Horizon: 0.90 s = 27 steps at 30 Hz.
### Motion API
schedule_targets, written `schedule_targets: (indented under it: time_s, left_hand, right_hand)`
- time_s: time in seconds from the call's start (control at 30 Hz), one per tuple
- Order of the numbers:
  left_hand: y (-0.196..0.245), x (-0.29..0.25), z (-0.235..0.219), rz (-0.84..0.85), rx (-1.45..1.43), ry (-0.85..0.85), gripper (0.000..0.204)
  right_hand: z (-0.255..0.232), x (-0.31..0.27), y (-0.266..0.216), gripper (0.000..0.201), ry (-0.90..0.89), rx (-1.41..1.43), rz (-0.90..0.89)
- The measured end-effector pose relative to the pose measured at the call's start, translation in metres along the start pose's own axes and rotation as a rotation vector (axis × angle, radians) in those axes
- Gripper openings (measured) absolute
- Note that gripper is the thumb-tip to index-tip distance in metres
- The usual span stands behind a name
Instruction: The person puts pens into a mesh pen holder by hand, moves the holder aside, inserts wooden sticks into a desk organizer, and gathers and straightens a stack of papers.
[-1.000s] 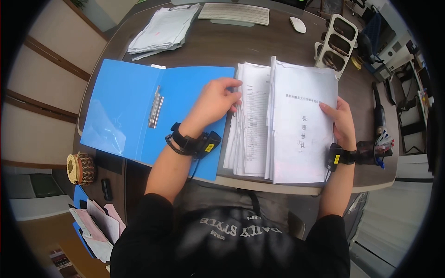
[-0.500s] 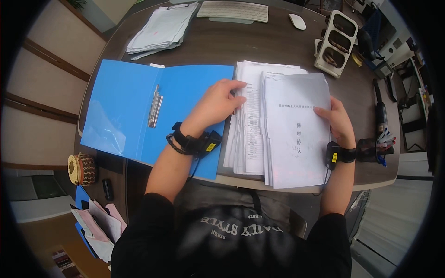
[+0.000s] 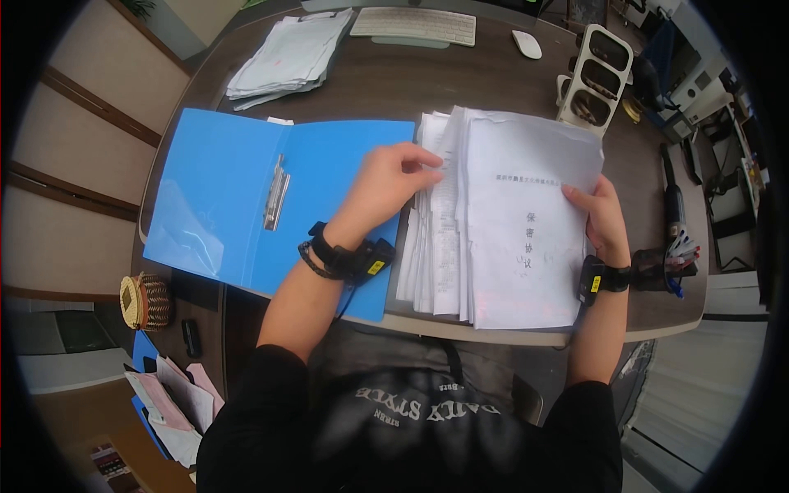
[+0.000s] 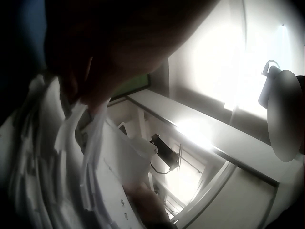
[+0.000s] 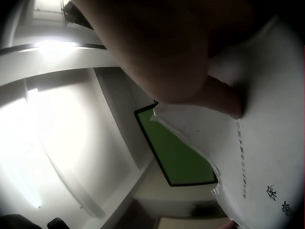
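Note:
A thick packet of printed papers point(image 3: 530, 246), its top sheet bearing large Chinese characters, is in my right hand point(image 3: 604, 215). The thumb lies over its right edge, also in the right wrist view. More printed sheets point(image 3: 444, 275) lie beneath and to the left of the packet. My left hand point(image 3: 386, 185) pinches sheet edges at their upper left with thumb and forefinger. Curled, uneven paper edges point(image 4: 62, 143) fan out below its fingers in the left wrist view. Under my left forearm an open blue folder point(image 3: 337, 152) lies flat, its metal clip point(image 3: 277, 193) bare.
Another paper pile point(image 3: 288, 57) lies at the back left, near a keyboard point(image 3: 413, 26) and a mouse point(image 3: 527, 44). On the right stand a white rack point(image 3: 596, 78) holding glasses and a pen holder point(image 3: 653, 271). A woven basket point(image 3: 146, 301) is at lower left.
The packet in my right hand first came left and toward me, then tipped back up, its top edge now farther away. My left fingertips have shifted slightly right along the sheets.

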<state>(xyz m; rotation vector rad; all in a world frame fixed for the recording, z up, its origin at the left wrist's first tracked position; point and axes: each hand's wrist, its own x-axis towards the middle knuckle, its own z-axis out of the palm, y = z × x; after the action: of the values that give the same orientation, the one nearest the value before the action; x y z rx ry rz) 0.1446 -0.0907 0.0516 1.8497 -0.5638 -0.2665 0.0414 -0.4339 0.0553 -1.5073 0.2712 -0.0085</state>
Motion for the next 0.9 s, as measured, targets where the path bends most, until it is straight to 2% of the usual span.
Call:
schedule_targets:
  time_s: [0.13, 0.2, 0.23, 0.3, 0.33, 0.4, 0.5, 0.63, 0.7, 0.9]
  left_hand:
    - [0.006, 0.001, -0.001, -0.09, -0.091, 0.004, 0.024]
    - [0.003, 0.001, 0.002, -0.122, -0.274, 0.014, 0.035]
    - [0.003, 0.001, 0.002, -0.121, -0.275, 0.015, 0.035]
    - [0.002, 0.0, 0.002, -0.112, -0.386, -0.09, 0.049]
    - [0.001, 0.0, 0.002, -0.112, -0.387, -0.088, 0.049]
    - [0.0, 0.002, 0.001, -0.194, -0.421, -0.215, 0.049]
    - [-0.004, 0.002, 0.002, -0.217, -0.425, -0.267, 0.049]
    - [0.001, 0.001, 0.003, -0.193, -0.392, -0.26, 0.05]
    - [0.0, 0.001, 0.004, -0.333, -0.527, -0.302, 0.057]
    - [-0.008, 0.003, 0.007, -0.357, -0.63, -0.317, 0.068]
  right_hand:
    - [-0.002, 0.0, 0.0, 0.035, 0.012, 0.102, -0.052]
    - [-0.001, -0.001, -0.001, 0.035, 0.022, 0.127, -0.059]
    - [0.001, -0.002, -0.002, 0.036, 0.023, 0.141, -0.053]
    - [0.001, -0.002, -0.001, 0.036, 0.022, 0.155, -0.046]
    - [0.0, 0.0, 0.001, 0.036, 0.012, 0.155, -0.04]
    - [0.0, 0.001, 0.002, 0.037, 0.0, 0.153, -0.034]
    - [0.0, 0.0, 0.002, 0.037, -0.028, 0.141, -0.005]
    - [0.004, 0.0, 0.001, 0.037, -0.1, 0.132, 0.048]
    - [0.007, -0.001, 0.0, 0.038, -0.113, 0.13, 0.058]
    - [0.013, -0.001, 0.001, 0.041, -0.115, 0.139, 0.056]
